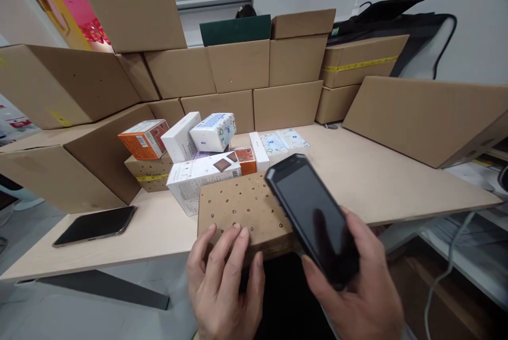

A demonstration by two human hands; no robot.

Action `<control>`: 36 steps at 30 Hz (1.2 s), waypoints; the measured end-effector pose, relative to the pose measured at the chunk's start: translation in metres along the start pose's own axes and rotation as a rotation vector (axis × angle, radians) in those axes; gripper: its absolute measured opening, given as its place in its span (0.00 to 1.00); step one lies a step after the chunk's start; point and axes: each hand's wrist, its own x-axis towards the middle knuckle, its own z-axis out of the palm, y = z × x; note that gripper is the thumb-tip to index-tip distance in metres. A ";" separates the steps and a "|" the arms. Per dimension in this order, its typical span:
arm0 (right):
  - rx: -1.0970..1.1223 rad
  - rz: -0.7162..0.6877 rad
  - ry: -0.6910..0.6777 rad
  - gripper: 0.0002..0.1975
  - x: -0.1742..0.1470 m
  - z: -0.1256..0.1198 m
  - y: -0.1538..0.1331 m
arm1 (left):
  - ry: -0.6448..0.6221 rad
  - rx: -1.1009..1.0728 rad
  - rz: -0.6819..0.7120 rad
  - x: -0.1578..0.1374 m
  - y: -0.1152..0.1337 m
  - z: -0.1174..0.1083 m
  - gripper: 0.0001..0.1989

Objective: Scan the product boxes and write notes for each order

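The handheld device [313, 215] is a black, thick-bodied slab with bevelled top corners and a dark, glossy screen bearing a finger-shaped reflection. It is located in front of the person, tilted, top end toward the upper left, overlapping the right part of the dotted box [242, 202] in view; contact between the two cannot be determined. The right grip [355, 282] is closed around its lower half, thumb on the left edge and fingers on the right. The dotted box is brown cardboard, printed with small dark rings, and sits at the near edge of the worktop [357, 170]. The left grip [226, 282] is spread, fingers bent, fingertips at the box's near top edge. Directly behind stands a white carton [204, 176]; a black phone [95, 226] lies to the left. Stacked brown boxes [238, 67] line the rear.
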 end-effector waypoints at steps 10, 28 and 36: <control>-0.036 -0.168 0.068 0.37 -0.004 0.030 -0.021 | -0.164 0.106 -0.013 0.003 0.001 0.008 0.25; -0.011 -0.147 0.080 0.40 -0.006 0.034 -0.010 | -0.278 0.156 -0.081 0.027 0.014 0.016 0.21; -0.001 -0.146 0.084 0.40 -0.005 0.034 -0.011 | -0.248 0.133 -0.087 0.029 0.015 0.019 0.21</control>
